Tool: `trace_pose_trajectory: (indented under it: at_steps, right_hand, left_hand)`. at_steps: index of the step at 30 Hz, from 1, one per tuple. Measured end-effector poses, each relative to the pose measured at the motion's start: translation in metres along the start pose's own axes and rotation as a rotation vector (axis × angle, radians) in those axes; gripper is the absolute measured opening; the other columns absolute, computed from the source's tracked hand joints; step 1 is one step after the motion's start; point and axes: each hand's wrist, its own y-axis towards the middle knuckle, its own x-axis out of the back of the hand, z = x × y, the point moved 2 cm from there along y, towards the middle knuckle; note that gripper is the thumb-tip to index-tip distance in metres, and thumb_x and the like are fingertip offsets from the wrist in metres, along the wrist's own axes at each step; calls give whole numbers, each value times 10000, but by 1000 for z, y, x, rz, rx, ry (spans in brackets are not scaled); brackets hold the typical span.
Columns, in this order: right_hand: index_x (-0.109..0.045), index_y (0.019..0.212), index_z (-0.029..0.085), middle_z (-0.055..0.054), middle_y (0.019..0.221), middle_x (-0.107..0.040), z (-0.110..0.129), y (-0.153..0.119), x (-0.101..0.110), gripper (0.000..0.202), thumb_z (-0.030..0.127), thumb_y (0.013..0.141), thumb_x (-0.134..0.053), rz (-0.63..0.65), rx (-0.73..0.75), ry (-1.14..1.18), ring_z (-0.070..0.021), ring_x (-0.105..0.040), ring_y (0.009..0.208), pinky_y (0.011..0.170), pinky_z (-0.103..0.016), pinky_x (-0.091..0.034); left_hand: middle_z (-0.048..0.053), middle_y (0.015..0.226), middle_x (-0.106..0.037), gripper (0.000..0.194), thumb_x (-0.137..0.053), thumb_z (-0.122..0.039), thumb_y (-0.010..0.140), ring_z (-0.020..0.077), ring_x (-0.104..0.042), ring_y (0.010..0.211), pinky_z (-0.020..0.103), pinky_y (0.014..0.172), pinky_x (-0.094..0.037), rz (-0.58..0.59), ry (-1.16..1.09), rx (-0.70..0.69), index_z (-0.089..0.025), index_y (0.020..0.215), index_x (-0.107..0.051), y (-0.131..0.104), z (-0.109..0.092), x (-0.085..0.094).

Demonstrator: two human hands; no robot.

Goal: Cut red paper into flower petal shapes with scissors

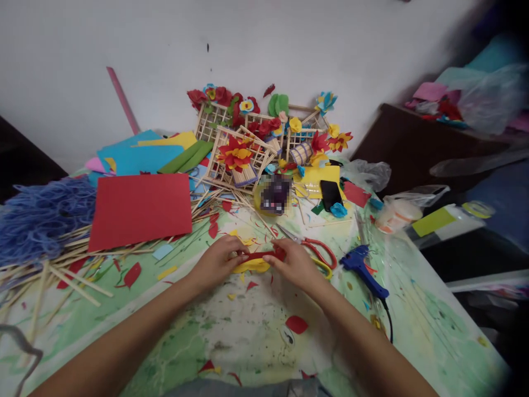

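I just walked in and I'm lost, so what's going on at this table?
A person is holding a thin red strip between both hands, left and right, with yellow material just below it. Scissors lie just beyond the right hand, and a blue glue gun rests farther right. Paper flowers and stick lattices are piled at the back, with a red sheet at left.

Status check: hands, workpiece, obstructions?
Left hand, right hand holding red strip. Yellow paper along near edge. Scissors close beside right hand; glue gun farther right.
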Motion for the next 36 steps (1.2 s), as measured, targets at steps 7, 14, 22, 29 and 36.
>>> trace_pose_trajectory:
  at_steps: [7, 14, 22, 29, 36]
  right_hand:
    - [-591, 549, 170, 37, 488, -500, 1, -6, 4, 220, 247, 753, -568, -87, -62, 226, -102, -413, 496, 502, -214, -277]
    - [-510, 600, 179, -6, 542, -538, -1, -11, 25, 390, 529, 772, -515, -373, -246, 647, -88, -368, 442, 446, -227, -304]
    - [-575, 652, 160, 2, 526, -559, 35, -19, -40, 388, 537, 742, -588, -212, -310, 1051, -69, -394, 413, 430, -198, -312]
    - [-619, 652, 149, 1, 467, -537, 48, -20, -70, 458, 595, 731, -555, -67, -221, 925, -108, -429, 407, 426, -232, -335]
    - [-622, 960, 164, -87, 907, -623, 43, -33, -36, 315, 338, 699, -652, -268, 308, 165, -232, -544, 864, 797, -374, -425]
  left_hand:
    - [62, 829, -644, 157, -509, -245, 845, 196, -563, 835, 323, 769, -423, -104, 59, -62, -201, 840, -660, 0, 2, 17]
    - [110, 1206, -551, 345, -642, -318, 742, 281, -458, 1181, 456, 1033, -301, -481, 27, 118, -211, 1068, -611, -7, 9, 21]
    - [81, 929, -678, 360, -668, -427, 741, 205, -642, 870, 321, 779, -504, -199, -953, 353, -178, 994, -610, -10, -19, -24]
    - [12, 691, -651, 245, -707, -337, 720, 111, -572, 517, 235, 513, -471, -215, -1236, 412, -153, 856, -618, -12, -16, -20]
    - [68, 866, -709, 278, -730, -238, 692, 158, -653, 740, 269, 717, -514, -208, -1299, 455, -136, 941, -663, -13, -5, -21]
